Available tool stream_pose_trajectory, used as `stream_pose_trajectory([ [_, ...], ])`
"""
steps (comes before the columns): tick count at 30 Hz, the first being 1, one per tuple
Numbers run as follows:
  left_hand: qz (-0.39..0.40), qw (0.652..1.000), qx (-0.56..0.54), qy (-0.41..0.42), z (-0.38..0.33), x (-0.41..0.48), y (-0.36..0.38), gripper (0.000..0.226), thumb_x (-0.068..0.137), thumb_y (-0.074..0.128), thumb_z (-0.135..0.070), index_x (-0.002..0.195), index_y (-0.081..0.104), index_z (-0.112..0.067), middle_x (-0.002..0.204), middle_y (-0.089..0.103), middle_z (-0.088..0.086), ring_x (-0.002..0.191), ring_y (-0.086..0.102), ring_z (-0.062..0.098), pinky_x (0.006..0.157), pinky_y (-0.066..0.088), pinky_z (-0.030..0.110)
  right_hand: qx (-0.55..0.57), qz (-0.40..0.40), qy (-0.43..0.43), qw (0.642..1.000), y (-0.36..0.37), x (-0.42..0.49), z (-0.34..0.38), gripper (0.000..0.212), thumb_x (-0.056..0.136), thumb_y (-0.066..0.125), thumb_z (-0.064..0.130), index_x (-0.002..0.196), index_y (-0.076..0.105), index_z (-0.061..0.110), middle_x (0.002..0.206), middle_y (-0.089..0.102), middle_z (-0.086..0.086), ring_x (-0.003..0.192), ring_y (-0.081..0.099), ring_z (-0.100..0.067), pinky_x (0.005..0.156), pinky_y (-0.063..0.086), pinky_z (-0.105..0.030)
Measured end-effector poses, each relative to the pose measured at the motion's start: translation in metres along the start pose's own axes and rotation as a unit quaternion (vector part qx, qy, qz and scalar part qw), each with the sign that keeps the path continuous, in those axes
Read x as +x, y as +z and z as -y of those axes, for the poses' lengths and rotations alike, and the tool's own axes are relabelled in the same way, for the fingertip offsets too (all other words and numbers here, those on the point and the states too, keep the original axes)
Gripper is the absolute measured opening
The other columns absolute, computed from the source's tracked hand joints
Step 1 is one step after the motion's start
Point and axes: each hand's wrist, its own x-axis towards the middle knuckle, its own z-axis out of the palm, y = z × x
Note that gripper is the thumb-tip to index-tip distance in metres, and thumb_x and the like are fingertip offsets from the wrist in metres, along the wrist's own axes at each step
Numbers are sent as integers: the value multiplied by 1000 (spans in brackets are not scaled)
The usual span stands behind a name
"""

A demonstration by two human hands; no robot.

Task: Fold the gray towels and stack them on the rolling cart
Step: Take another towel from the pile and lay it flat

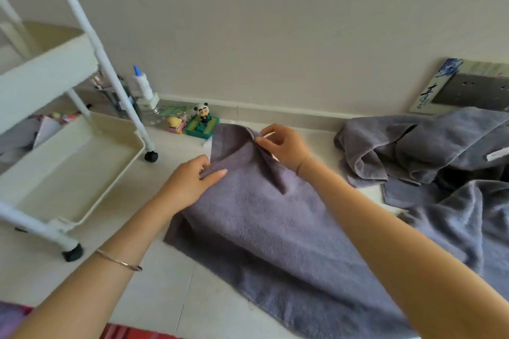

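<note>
A gray towel [264, 231] lies spread on the pale tiled floor in front of me, its far end bunched into a ridge. My left hand [190, 181] pinches the towel's left far edge between thumb and fingers. My right hand [283, 146] pinches the far corner near a small white label. More gray towels [429, 151] lie crumpled in a heap at the right. The white rolling cart [68, 162] stands at the left, its lower tray bare.
Small toys, a panda figure [203, 112] on a green box and a glue bottle [143, 85] stand along the wall beyond the towel. A flat board with writing [451, 85] leans on the wall at the right. The cart's black casters [151, 156] rest near the towel.
</note>
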Motion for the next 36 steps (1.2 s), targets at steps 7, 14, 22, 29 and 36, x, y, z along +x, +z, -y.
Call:
stream_pose_trajectory([
  [7, 23, 953, 269, -137, 54, -10, 13, 72, 93, 45, -51, 145, 23, -6, 146, 36, 15, 128, 41, 31, 97, 38, 39, -131, 64, 76, 986, 22, -17, -58, 34, 89, 62, 30, 119, 57, 15, 124, 57, -4, 109, 55, -20, 87, 43, -27],
  [14, 122, 970, 207, 35, 31, 14, 81, 55, 101, 26, -43, 151, 16, -21, 159, 13, 2, 143, 19, 23, 115, 20, 38, -304, 27, 130, 943, -8, -41, -118, 40, 91, 57, 37, 127, 51, 21, 130, 51, -5, 120, 46, -25, 101, 37, -37],
  [22, 109, 975, 191, 41, 27, 54, 97, 29, 100, 41, -26, 127, 47, -15, 130, 47, 5, 111, 52, 24, 81, 45, 34, -399, -3, 98, 912, -35, -42, -136, 16, 91, 58, 31, 99, 61, 17, 99, 58, -1, 102, 49, -24, 84, 32, -32],
  [29, -131, 983, 119, 58, 11, 73, 61, 21, 96, 49, -17, 116, 53, -11, 119, 52, 11, 96, 58, 33, 66, 43, 37, -306, -203, 1, 930, -25, -13, -91, 13, 91, 55, 17, 101, 58, 10, 85, 66, -9, 83, 57, -31, 79, 40, -38],
  [36, 44, 975, 218, -23, 28, 34, 101, 56, 100, 29, -42, 151, 15, -24, 159, 13, 4, 144, 15, 28, 116, 12, 54, -344, -34, 101, 933, 16, -37, -112, 49, 95, 47, 30, 140, 35, 15, 138, 45, -8, 125, 43, -30, 103, 33, -39],
])
